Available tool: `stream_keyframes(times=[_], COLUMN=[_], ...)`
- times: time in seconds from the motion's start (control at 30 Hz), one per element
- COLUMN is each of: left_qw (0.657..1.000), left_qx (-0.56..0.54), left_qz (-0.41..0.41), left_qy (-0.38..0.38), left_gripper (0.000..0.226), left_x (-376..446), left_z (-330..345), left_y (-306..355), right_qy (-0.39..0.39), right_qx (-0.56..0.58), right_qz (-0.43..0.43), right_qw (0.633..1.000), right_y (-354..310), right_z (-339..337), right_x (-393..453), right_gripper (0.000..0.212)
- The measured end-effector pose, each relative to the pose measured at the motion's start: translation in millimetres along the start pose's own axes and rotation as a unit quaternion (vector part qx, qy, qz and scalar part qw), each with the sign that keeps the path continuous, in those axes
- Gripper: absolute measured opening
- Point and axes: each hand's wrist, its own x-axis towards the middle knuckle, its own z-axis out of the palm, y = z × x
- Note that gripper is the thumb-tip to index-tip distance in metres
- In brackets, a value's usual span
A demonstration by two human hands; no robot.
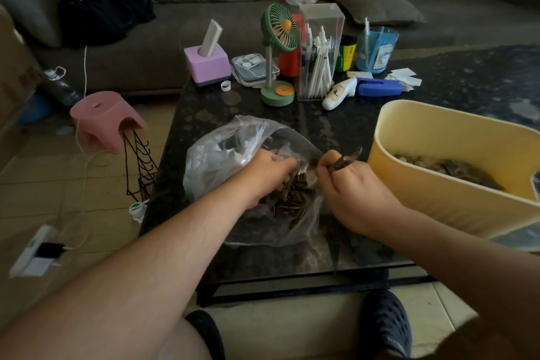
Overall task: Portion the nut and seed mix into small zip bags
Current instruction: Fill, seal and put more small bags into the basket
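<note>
My left hand [267, 172] was buried in the clear bag [233, 161] of seeds [292, 199] mid-surface, fingers hidden, so couldn't tell its grip. Right hand [350, 184] pinched the bag's rim; yellow tub [438, 155] at 3 o'clock.

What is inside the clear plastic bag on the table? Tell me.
Striped seeds lie heaped in the clear plastic bag. The left hand reaches in and covers part of the heap; what lies beneath it cannot be seen.
</note>
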Motion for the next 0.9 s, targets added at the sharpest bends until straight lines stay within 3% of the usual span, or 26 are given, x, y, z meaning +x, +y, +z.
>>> stream_keyframes(times=[0.23, 0.33, 0.43, 0.6, 0.7, 0.9], left_qw=[0.985, 0.982, 0.987, 0.998, 0.979, 0.966], left_qx=[-0.149, -0.161, -0.156, -0.010, 0.142, 0.162], left_qz=[-0.078, -0.064, -0.037, 0.061, 0.125, 0.162], left_qy=[-0.050, -0.069, -0.026, 0.024, 0.081, 0.116], left_gripper=[0.030, 0.026, 0.022, 0.018, 0.026, 0.031], left_x=[-7, -8, -11, -19, -23, -24], left_z=[6, 2, -9, -22, -28, -24], left_y=[9, 10, 12, 1, -6, -15], right_qy=[0.010, 0.033, 0.050, 0.061, 0.080, 0.134], right_qx=[0.107, 0.231, 0.313, 0.239, 0.203, 0.159], right_qz=[0.103, 0.186, 0.237, 0.186, 0.140, 0.053], right_qw=[0.989, 0.955, 0.918, 0.951, 0.966, 0.977], right_y=[2, 6, 5, -7, -17, -31], right_z=[7, 12, 9, -10, -24, -39], right_x=[2, 4, 4, 3, 3, 4], right_gripper=[0.021, 0.021, 0.021, 0.020, 0.019, 0.018])
